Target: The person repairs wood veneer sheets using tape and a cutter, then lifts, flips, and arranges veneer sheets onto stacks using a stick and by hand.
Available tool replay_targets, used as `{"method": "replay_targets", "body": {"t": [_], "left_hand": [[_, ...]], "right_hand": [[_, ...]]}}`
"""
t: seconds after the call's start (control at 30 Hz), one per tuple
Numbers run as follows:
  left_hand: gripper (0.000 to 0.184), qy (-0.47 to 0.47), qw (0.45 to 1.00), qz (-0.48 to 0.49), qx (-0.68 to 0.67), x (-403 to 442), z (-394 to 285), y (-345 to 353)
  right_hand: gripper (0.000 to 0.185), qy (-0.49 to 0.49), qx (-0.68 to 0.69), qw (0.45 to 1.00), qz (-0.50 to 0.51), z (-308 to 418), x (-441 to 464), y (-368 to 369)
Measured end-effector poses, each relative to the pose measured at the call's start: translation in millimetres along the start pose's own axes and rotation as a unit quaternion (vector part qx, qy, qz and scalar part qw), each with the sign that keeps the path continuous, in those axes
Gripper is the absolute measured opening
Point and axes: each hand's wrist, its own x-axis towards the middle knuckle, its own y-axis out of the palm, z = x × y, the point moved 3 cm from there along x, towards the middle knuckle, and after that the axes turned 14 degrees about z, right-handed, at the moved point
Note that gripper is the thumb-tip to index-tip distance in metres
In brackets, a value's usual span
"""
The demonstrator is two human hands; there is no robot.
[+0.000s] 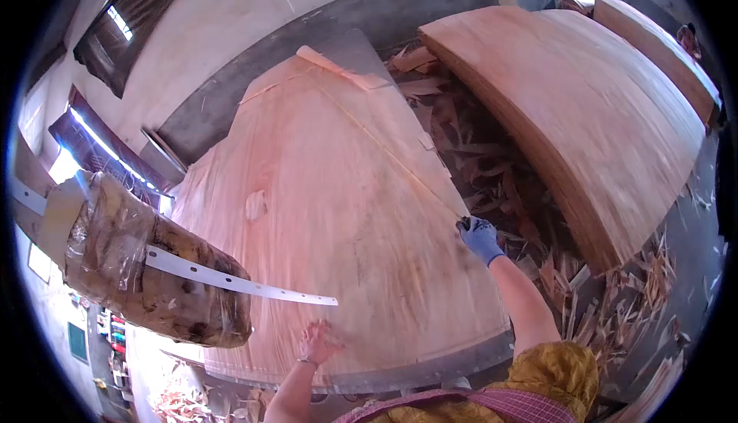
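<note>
My right hand (480, 240), in a blue glove with dark fingertips, is closed around the near end of a long thin stick (386, 151). The stick slants away to the upper left across a broad stack of pinkish wood veneer sheets (338, 215). Near the front edge of this stack is my bare left hand (319, 341), slightly blurred, fingers spread, holding nothing. Whether its palm touches the top sheet I cannot tell. At the far end, a curled veneer strip (338, 68) lies on the sheets.
To the right stands another thick veneer stack (569, 108), with torn veneer scraps (500, 184) on the floor between. A plastic-wrapped bundle (165, 261) with a white perforated strip (238, 281) hangs close at the left. A third stack (653, 50) sits at the far right.
</note>
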Motion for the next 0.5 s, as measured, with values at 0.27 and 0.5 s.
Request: {"method": "replay_targets", "body": {"t": [0.27, 0.5], "left_hand": [[0.107, 0.022, 1.000, -0.006, 0.014, 2, -1, -1], [0.110, 0.010, 0.999, -0.022, 0.025, 16, 9, 11]], "right_hand": [[0.041, 0.059, -0.001, 0.997, -0.040, 12, 41, -19], [0.041, 0.119, 0.035, 0.991, -0.046, -13, 19, -20]]}}
